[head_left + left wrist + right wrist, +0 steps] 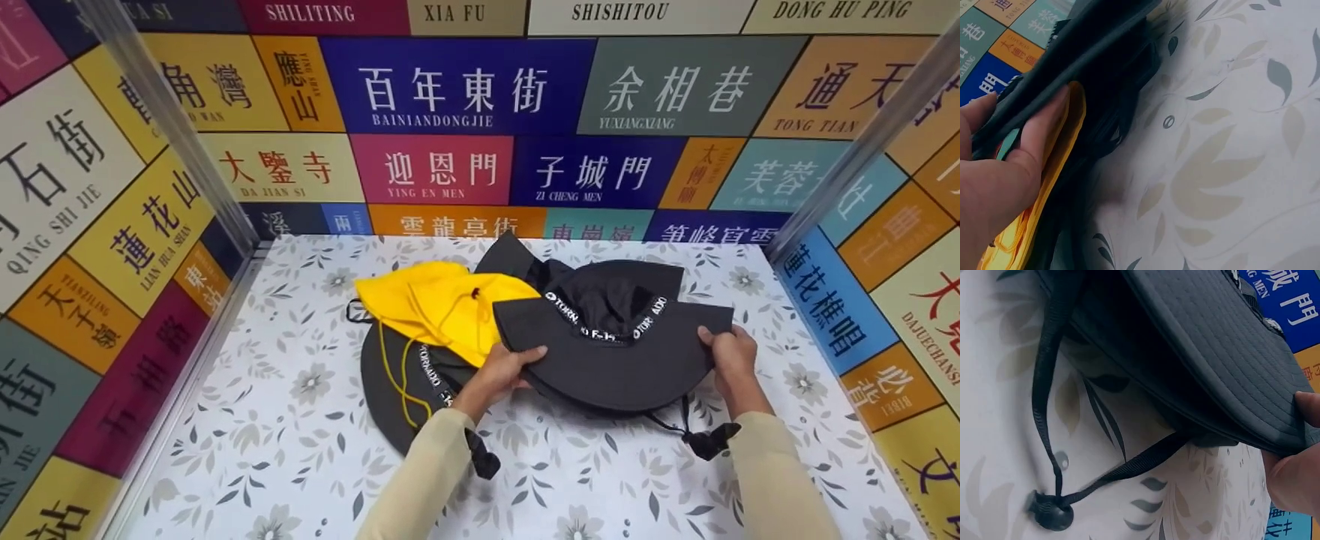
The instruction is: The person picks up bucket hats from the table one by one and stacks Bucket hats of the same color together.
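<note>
Apparently arranging hats: the left hand (499,377) and right hand (732,361) pinch a black hat (615,373) by its brim, right of the yellow hat (442,304); setting it down would call for level lowering.

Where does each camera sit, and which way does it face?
Head: worn on the head, facing forward and down at the wide-brimmed black fabric hat; left hand, right hand and beige cloth sleeves show.
Left wrist: on that wrist, facing the black hat and the soft yellow fabric hat; the left hand shows.
Right wrist: on that wrist, facing the brim and a flat black strap below; the right hand shows.
Shared: head and left wrist both show the yellow hat and white leaf-patterned tabletop.
</note>
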Motion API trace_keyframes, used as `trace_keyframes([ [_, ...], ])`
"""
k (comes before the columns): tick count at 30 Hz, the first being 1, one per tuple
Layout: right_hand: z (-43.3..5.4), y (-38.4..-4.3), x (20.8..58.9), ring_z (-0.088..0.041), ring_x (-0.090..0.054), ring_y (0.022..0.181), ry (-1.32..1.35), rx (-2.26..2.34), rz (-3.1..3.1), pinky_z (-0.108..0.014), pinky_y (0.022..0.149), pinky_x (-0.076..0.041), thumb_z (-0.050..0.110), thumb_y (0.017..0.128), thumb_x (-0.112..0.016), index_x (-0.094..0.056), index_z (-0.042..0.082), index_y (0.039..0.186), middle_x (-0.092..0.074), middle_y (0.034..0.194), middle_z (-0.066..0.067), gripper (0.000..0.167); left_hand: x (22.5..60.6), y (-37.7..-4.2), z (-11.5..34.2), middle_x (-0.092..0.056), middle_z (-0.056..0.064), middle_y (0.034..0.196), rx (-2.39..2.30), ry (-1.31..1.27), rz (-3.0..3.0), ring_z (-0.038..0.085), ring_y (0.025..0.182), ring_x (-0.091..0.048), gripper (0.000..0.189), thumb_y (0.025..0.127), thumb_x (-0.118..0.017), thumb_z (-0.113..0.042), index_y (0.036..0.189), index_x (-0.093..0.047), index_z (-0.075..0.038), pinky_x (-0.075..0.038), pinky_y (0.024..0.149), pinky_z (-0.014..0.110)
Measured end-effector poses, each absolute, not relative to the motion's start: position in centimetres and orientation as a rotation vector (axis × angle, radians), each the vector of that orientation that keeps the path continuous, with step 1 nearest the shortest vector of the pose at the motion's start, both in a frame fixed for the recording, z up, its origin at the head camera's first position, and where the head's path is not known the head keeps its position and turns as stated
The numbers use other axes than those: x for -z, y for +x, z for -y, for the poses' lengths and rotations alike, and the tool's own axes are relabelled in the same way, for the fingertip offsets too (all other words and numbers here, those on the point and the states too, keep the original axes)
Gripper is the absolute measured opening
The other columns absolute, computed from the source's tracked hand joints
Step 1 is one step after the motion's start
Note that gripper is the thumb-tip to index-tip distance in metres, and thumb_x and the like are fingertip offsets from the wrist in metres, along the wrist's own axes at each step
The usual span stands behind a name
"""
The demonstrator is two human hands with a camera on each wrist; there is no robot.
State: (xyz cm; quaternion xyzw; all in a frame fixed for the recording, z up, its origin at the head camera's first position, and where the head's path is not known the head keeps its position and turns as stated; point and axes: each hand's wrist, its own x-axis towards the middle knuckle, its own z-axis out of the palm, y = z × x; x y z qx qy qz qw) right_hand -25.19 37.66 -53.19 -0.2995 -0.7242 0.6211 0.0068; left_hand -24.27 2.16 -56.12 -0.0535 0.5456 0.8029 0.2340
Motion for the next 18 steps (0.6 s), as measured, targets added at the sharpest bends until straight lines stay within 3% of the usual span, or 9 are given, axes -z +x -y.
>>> trace_keyframes([
  [3, -37.3, -25.2, 53.0, -0.002, -0.054, 0.086, -0.934, -1.949, 2.212, -0.014, 0.077, -0.049, 0.024, 0.101, -0.055, -0.033, 0.001, 0.154, -0.053, 0.117, -0.001, 0.061, 56.0, -24.0, -2.0, -0.074, 0.005, 0.082, -2.183, -0.124, -1.542, 0.018, 0.072, -0.075, 0.026, 0.096, -0.065, -0.009, 0.118, -0.059, 0.003, -0.062, 0.061, 0.031],
  [5, -37.0, -25.3, 52.9, 0.000, -0.055, 0.082, -0.933, -1.959, 2.178, -0.012, 0.073, -0.049, 0.022, 0.101, -0.056, -0.036, 0.001, 0.152, -0.052, 0.107, 0.005, 0.059, 55.9, -23.8, -1.7, -0.072, 0.003, 0.078, -2.189, -0.120, -1.582, 0.015, 0.068, -0.073, 0.024, 0.097, -0.063, -0.008, 0.117, -0.059, 0.004, -0.059, 0.057, 0.027],
  [8, -36.6, -25.5, 52.8, 0.001, -0.055, 0.083, -0.935, -1.983, 2.118, -0.011, 0.075, -0.049, 0.019, 0.099, -0.059, -0.039, 0.001, 0.150, -0.052, 0.105, 0.007, 0.058, 55.8, -23.6, -1.4, -0.069, 0.002, 0.076, -2.201, -0.116, -1.655, 0.013, 0.065, -0.071, 0.023, 0.097, -0.063, -0.009, 0.115, -0.059, 0.004, -0.058, 0.056, 0.026],
  [11, -36.3, -25.5, 52.6, 0.001, -0.056, 0.084, -0.929, -2.010, 2.051, -0.010, 0.077, -0.048, 0.016, 0.097, -0.061, -0.052, 0.007, 0.135, -0.053, 0.103, 0.009, 0.040, 55.6, -23.5, -1.2, -0.068, 0.002, 0.076, -2.208, -0.114, -1.710, 0.013, 0.066, -0.071, 0.023, 0.096, -0.064, -0.010, 0.114, -0.061, 0.005, -0.059, 0.059, 0.028],
  [15, -35.9, -25.4, 52.4, 0.001, -0.060, 0.082, -0.873, -2.119, 1.895, -0.010, 0.077, -0.051, 0.009, 0.096, -0.062, -0.056, 0.014, 0.114, -0.058, 0.095, 0.012, 0.019, 55.2, -23.4, -0.8, -0.067, 0.001, 0.073, -2.200, -0.129, -1.745, 0.012, 0.063, -0.069, 0.022, 0.096, -0.064, -0.011, 0.113, -0.061, 0.003, -0.056, 0.056, 0.025],
  [18, -35.5, -25.3, 52.0, -0.001, -0.063, 0.081, -0.806, -2.236, 1.754, -0.011, 0.077, -0.053, 0.005, 0.095, -0.062, -0.057, 0.012, 0.114, -0.062, 0.092, 0.011, 0.021, 54.8, -23.4, -0.2, -0.063, -0.001, 0.070, -2.183, -0.146, -1.781, 0.010, 0.057, -0.063, 0.024, 0.095, -0.067, -0.013, 0.113, -0.060, 0.000, -0.048, 0.050, 0.023],
])
